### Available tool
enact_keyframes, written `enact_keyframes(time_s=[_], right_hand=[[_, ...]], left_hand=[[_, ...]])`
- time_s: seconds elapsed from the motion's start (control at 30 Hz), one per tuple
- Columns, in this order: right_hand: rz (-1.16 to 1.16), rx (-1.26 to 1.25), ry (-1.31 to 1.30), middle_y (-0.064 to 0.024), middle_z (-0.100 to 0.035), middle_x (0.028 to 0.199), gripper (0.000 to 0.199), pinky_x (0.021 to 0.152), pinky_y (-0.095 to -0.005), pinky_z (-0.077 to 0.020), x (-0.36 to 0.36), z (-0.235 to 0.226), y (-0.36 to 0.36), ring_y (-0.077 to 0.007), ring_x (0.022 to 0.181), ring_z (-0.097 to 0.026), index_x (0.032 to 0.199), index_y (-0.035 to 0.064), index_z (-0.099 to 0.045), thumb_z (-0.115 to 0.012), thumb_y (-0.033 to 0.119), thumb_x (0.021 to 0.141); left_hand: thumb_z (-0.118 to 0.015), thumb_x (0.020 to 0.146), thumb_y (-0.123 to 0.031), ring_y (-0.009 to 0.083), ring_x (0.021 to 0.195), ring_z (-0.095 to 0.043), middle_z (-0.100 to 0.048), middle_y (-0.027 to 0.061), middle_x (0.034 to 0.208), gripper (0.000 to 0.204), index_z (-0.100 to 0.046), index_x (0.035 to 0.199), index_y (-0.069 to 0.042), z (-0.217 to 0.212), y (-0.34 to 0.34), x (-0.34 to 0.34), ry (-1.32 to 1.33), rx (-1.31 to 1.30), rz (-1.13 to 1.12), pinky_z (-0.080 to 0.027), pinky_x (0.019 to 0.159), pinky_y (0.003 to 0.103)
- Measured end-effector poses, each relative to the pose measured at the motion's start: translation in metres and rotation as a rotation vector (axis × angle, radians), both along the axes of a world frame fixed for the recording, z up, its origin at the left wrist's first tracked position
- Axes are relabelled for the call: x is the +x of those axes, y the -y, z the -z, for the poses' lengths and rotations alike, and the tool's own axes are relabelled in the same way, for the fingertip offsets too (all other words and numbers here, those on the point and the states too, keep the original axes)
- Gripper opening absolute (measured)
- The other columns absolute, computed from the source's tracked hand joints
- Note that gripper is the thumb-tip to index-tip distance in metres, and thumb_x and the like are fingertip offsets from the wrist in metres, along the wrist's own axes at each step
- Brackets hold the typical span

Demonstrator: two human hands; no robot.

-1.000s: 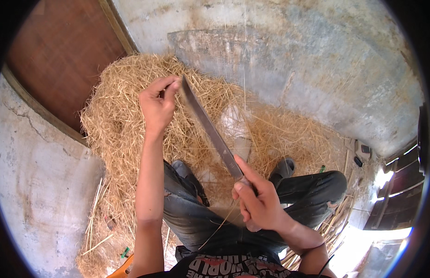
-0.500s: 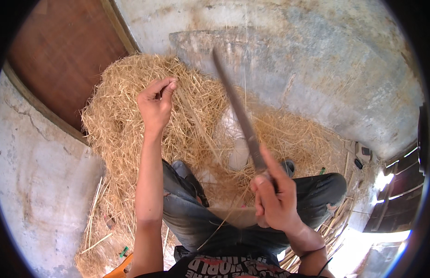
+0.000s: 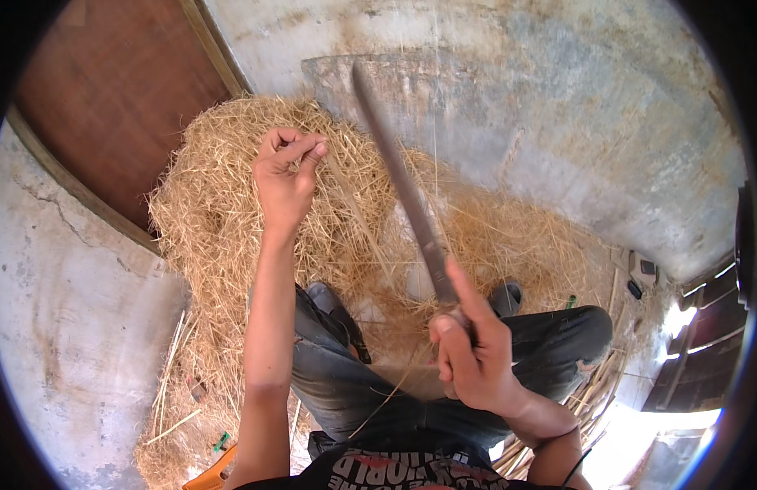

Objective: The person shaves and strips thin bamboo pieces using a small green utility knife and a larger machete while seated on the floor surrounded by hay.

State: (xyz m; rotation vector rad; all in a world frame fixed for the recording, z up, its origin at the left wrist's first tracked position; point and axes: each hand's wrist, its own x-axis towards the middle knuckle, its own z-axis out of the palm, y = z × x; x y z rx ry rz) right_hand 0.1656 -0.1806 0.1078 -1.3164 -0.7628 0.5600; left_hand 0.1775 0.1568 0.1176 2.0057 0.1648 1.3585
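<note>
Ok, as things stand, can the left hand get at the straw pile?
Probably yes: the left hand appears over the straw pile, and the knife is off to its right, not between them. It does seem to be pinching a thin strip, though.

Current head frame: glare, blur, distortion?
Head view: glare washes out the lower right, beside the dark slats; head view: the long blade in the right hand is smeared, worst toward its tip; head view: the pale strip at the left hand is faint; head view: the wooden frame bows, black corners all round.
</note>
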Motion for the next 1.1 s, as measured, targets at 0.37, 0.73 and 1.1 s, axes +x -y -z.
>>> enact_keyframes(time_s=[0.37, 0.73, 1.1], right_hand=[[-0.006, -0.005, 0.091, -0.0005, -0.057, 0.08, 0.057, 0.053, -0.0193, -0.0411, 0.0, -0.003, 0.002, -0.0018, 0.055, -0.048, 0.159, 0.0017, -0.032, -0.05, 0.008, 0.105], [-0.006, -0.064, 0.017, -0.0011, -0.054, 0.077, 0.057, 0.06, -0.0207, -0.0408, -0.001, -0.012, 0.002, -0.0031, 0.063, -0.048, 0.157, 0.0004, -0.034, -0.053, 0.009, 0.104], [-0.023, -0.205, 0.002, 0.0008, -0.054, 0.077, 0.058, 0.057, -0.0219, -0.0397, 0.012, 0.056, -0.018, -0.0043, 0.06, -0.045, 0.157, 0.0001, -0.034, -0.054, 0.01, 0.104]], left_hand=[[-0.078, 0.083, 0.004, 0.0142, 0.085, -0.056, -0.06, 0.0034, 0.09, 0.021, -0.081, 0.102, -0.006, 0.002, -0.002, 0.0, 0.042, -0.046, 0.026, -0.048, 0.077, 0.029], [-0.078, 0.084, 0.003, 0.0144, 0.083, -0.055, -0.058, 0.0029, 0.088, 0.019, -0.081, 0.101, -0.004, 0.007, -0.012, -0.006, 0.06, -0.043, -0.001, -0.048, 0.077, 0.029], [-0.079, 0.086, -0.003, 0.0141, 0.083, -0.056, -0.06, 0.003, 0.087, 0.016, -0.08, 0.102, -0.003, 0.01, -0.017, -0.009, 0.068, -0.038, -0.059, -0.048, 0.077, 0.028]])
